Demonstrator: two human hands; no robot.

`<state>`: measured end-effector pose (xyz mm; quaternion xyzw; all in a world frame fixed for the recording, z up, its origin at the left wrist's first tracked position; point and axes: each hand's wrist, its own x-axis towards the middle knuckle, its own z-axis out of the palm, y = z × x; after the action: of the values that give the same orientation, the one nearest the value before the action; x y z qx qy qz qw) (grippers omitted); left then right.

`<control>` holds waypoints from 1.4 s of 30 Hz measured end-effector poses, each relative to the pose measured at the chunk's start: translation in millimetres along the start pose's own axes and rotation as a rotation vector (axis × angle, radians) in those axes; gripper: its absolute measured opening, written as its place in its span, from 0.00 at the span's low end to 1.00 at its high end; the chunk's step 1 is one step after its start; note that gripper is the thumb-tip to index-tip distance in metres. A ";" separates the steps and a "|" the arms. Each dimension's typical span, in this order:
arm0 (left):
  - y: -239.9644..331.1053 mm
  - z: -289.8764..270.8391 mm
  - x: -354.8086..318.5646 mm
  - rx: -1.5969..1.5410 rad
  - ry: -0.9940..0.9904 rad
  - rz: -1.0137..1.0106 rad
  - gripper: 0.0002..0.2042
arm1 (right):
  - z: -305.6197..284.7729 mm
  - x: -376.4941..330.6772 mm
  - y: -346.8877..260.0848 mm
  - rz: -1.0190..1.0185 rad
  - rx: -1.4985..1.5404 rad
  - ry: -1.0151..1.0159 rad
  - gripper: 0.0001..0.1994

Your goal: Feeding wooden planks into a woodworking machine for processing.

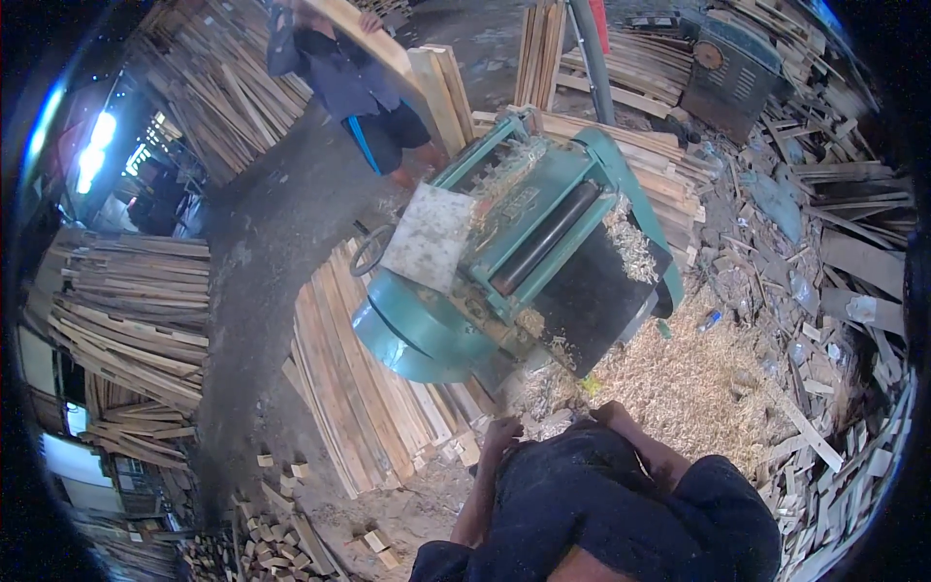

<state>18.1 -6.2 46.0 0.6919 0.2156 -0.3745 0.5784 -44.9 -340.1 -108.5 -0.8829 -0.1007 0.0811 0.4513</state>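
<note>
My left hand [502,433] is in front of my body at the edge of my dark shirt [582,466], its fingers curled in. On the other side of the shirt front, my right hand [613,417] is also closed. Whether either hand grips the cloth or something small is hidden. Beyond both hands, apart from them, stands a green thickness planer [417,335] with a dark roller [548,238] and a black bed [592,310]. Wood shavings [630,247] lie on its right side. A pale flat board or plate [427,238] covers part of its left side.
Across the machine a person [354,87] holds a long plank [364,34]. Stacked boards [349,369] lie left of the planer. A shavings heap [689,378] spreads to the right, beside scrap wood [853,388]. Small offcuts [272,543] lie at lower left.
</note>
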 end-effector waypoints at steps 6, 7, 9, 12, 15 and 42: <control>87.5 22.5 -49.1 0.049 -0.345 0.292 0.21 | 2.8 3.1 2.8 0.046 -0.129 -0.044 0.08; 105.4 26.6 -59.5 0.057 -0.330 0.295 0.21 | 3.6 3.2 2.6 0.003 -0.248 -0.043 0.08; 140.1 35.4 -82.6 0.094 -0.490 0.479 0.21 | 2.1 -1.8 -0.6 -0.018 -0.135 -0.019 0.08; 188.6 51.6 -118.7 0.054 -0.555 0.564 0.20 | -5.8 -3.0 -17.5 -0.030 -0.015 0.038 0.10; 224.5 63.5 -152.7 0.022 -0.612 0.666 0.22 | -26.9 0.9 -50.0 -0.078 0.002 0.090 0.10; 268.2 109.5 -201.2 0.196 -1.435 1.056 0.22 | -68.5 -0.3 -115.9 0.544 0.346 0.076 0.15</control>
<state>58.8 -148.2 366.2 0.3464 -0.5774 -0.4188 0.6093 -41.2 -327.4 25.5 -0.7902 0.1709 0.1817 0.5597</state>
